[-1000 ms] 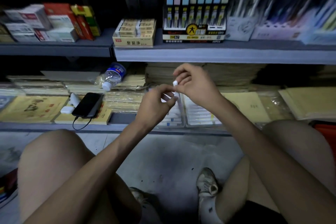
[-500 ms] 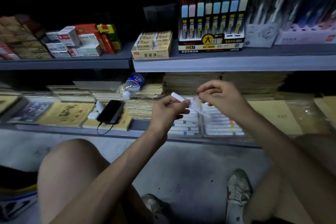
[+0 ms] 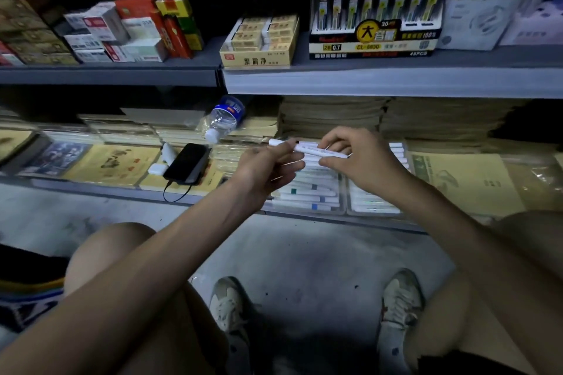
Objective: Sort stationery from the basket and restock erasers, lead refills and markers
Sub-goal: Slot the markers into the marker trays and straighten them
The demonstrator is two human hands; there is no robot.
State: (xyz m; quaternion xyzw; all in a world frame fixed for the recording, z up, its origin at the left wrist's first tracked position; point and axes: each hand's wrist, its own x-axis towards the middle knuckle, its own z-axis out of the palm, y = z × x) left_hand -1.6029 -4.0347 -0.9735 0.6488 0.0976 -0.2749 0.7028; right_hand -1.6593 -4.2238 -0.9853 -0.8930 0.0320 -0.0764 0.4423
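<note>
Upper shelf (image 3: 365,82): eraser box (image 3: 259,61), lead refill display (image 3: 374,42). Lower shelf (image 3: 91,189): notebooks (image 3: 466,179), 2 marker trays (image 3: 307,201).

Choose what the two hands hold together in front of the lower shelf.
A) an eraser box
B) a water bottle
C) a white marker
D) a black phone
C: the left hand and the right hand each pinch the white marker, one near each end.
</note>
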